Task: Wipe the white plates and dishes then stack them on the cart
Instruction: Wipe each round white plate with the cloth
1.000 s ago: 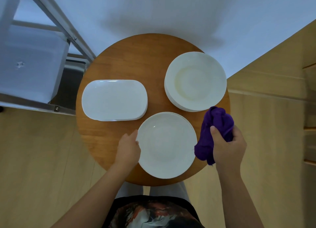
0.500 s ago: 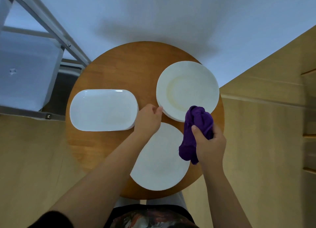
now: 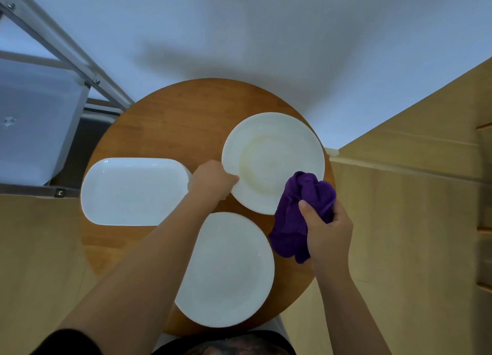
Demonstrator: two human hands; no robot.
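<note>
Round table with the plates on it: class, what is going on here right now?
A person stands over a round wooden table. The left hand grips the edge of the far round plate. The right hand holds a bunched purple cloth at that plate's near rim. A second round plate and an oblong dish lie alongside.

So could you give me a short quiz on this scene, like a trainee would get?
1. True or false: the left hand grips the rim of the far round plate.
2. What does the right hand hold? A) a sponge B) a purple cloth C) a fork
3. Fill in: the oblong dish lies on the ____ side of the wooden table.

Key: 1 true; 2 B; 3 left.
</note>
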